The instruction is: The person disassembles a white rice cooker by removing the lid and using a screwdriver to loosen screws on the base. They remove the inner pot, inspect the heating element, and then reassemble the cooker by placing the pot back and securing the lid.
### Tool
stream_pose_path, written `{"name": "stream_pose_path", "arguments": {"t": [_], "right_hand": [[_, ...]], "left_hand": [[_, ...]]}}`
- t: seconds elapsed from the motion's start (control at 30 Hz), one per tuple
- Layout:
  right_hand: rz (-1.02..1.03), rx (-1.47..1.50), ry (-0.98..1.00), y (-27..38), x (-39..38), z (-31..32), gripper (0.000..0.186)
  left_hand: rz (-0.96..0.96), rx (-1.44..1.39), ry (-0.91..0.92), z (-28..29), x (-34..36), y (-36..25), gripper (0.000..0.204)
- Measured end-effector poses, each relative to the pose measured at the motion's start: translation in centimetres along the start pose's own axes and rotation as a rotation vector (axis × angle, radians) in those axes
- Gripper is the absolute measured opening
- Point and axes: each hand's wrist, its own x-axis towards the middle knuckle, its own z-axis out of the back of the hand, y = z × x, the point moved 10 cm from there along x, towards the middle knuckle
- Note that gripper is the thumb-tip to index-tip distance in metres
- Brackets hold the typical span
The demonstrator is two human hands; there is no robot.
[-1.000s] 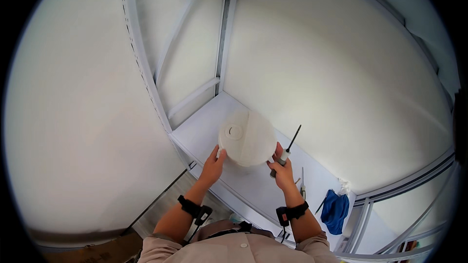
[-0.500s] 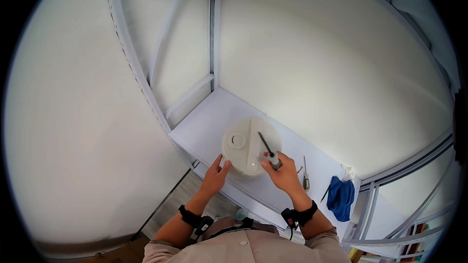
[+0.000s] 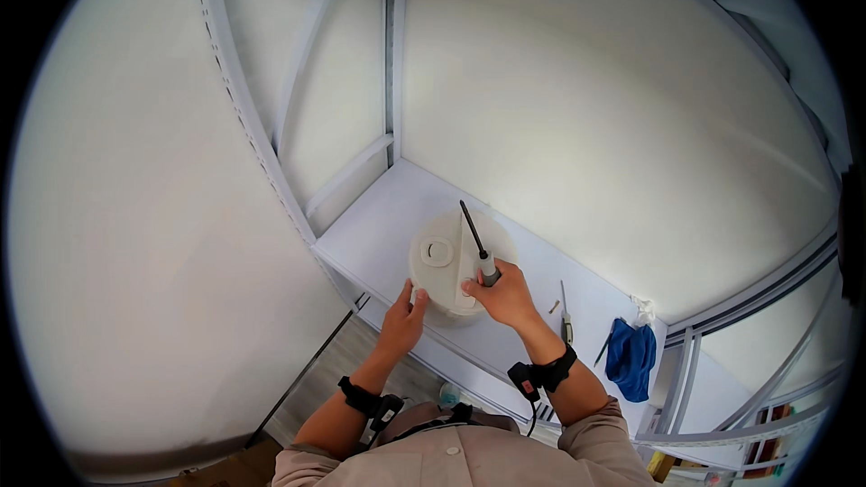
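A round cream-white appliance (image 3: 441, 276) stands on the white shelf. Its top has a ringed round fitting on the left and a straight raised band across the middle. My left hand (image 3: 400, 325) grips its near left edge, thumb and fingers against the side. In my right hand (image 3: 505, 296) is a screwdriver (image 3: 474, 233) with a grey handle, its dark shaft pointing up and away over the top. The right thumb rests at the band's near end, where a small round spot shows. Whether the screwdriver tip touches anything, I cannot tell.
Right of the appliance lie a second screwdriver (image 3: 566, 317) and a small tan piece (image 3: 554, 307). Farther right are a blue cloth (image 3: 630, 362), a thin dark stick (image 3: 603, 349) and a crumpled white thing (image 3: 643, 310). A metal frame (image 3: 393, 54) and pale walls enclose the shelf (image 3: 361, 216).
My right hand has moved left and slightly away, bringing the screwdriver over the raised band. Its thumb now rests on the top. The left hand keeps its hold on the edge.
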Motion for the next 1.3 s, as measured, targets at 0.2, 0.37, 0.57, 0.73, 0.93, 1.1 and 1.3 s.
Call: {"name": "stream_pose_path", "arguments": {"t": [0.2,0.37,0.57,0.73,0.93,1.1,1.3], "right_hand": [[-0.013,0.117,-0.061,-0.7,0.2,0.0,0.027],[0.025,0.167,-0.032,2.0,1.1,2.0,0.030],[0.020,0.151,-0.040,4.4,3.2,4.9,0.034],[-0.162,0.333,0.050,3.7,5.4,6.1,0.037],[-0.118,0.360,0.092,4.5,5.3,5.3,0.037],[-0.125,0.375,0.081,3.3,5.8,5.8,0.038],[-0.093,0.401,0.088,3.2,6.0,5.6,0.040]], "left_hand": [[0.027,-0.077,0.044,-0.6,-0.4,-0.8,0.072],[0.042,-0.133,0.044,-0.5,-0.8,-1.3,0.066],[0.139,0.111,0.006,0.6,-0.5,-1.9,0.076],[0.011,0.215,-0.113,1.7,-0.2,-4.6,0.070],[-0.755,0.504,-0.129,-0.7,-2.0,-14.6,0.033],[-0.641,0.503,0.180,-5.6,0.5,-15.4,0.028],[-0.745,0.450,0.330,-9.0,6.1,-12.1,0.046]]}}
